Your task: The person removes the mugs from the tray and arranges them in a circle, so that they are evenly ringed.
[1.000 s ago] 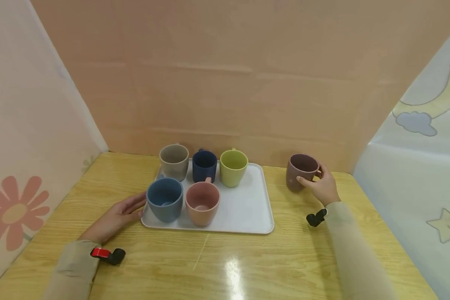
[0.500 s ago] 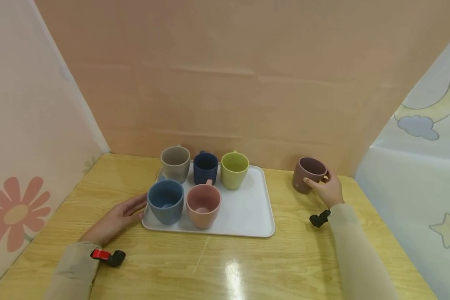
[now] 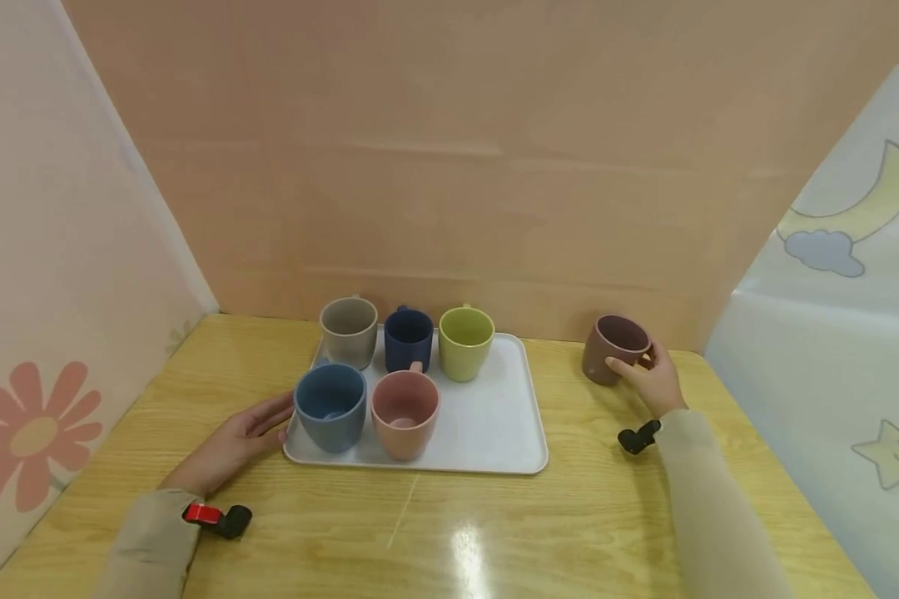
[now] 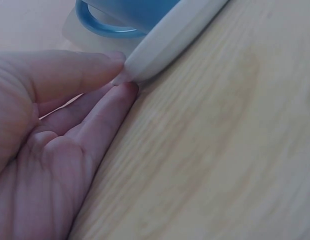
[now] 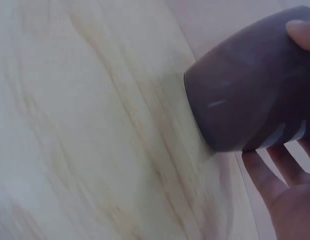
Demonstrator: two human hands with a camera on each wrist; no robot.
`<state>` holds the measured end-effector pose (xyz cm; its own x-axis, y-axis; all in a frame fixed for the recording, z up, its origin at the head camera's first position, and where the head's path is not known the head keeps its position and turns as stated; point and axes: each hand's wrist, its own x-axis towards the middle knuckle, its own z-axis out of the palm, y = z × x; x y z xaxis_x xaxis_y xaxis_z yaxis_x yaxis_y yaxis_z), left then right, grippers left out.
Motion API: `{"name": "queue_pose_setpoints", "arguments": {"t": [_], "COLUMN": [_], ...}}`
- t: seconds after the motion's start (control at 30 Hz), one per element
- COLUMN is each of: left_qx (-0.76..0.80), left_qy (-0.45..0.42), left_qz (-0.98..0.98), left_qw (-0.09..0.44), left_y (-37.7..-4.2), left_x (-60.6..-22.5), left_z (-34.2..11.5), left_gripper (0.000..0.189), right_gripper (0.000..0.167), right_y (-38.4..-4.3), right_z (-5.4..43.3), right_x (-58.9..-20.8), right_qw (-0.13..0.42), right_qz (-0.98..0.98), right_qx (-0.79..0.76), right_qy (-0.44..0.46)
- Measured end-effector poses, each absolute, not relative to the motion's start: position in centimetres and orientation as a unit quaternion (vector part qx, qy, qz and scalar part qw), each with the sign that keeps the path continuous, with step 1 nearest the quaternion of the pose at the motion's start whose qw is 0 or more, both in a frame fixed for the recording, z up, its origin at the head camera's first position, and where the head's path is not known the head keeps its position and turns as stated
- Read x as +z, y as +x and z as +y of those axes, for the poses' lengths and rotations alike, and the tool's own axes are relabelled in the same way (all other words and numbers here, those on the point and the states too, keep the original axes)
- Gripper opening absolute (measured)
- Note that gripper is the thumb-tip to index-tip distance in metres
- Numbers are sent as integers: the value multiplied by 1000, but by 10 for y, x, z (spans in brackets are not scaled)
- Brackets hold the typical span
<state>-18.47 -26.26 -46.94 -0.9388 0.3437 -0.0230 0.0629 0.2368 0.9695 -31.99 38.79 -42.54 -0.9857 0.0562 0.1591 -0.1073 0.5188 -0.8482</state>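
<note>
We now have the purple mug (image 3: 603,356) farther off the right edge of the tray (image 3: 490,424), so well apart from it, near the worktop (image 3: 592,507)'s far right corner. Our right hand (image 3: 655,384) grips it; our left hand (image 3: 230,439), fingers nearly straight, touches the tray.

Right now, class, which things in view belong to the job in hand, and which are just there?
Likely the job:
- purple mug, held in the right hand
- white tray, left hand at its edge
- on it: grey mug, navy mug, green mug, blue mug, pink mug

Just there:
- wooden table
- tan backdrop
- flower-print sheet
- moon-and-star sheet
</note>
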Motion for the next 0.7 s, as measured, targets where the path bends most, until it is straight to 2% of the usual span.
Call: {"name": "queue_pose_setpoints", "arguments": {"t": [0.23,0.4,0.57,0.7], "left_qx": [598,590,592,598], "left_qy": [136,130,129,130], "left_qz": [782,790,788,783], "left_qw": [107,106,107,106], "left_y": [-184,-184,-180,-184], "left_x": [-472,-470,-469,-471], "left_z": [-265,-264,-265,-264], "left_gripper": [66,66,66,65], "right_gripper": [92,90,70,45], "right_y": [-318,-308,-294,-275], "right_z": [383,368,340,315], "right_x": [-433,-435,-427,-417], "right_qw": [84,151,253,306], "right_qz": [-855,-846,-800,-780], "right_qx": [512,507,529,539], "right_qy": [-6,-72,-126,-84]}}
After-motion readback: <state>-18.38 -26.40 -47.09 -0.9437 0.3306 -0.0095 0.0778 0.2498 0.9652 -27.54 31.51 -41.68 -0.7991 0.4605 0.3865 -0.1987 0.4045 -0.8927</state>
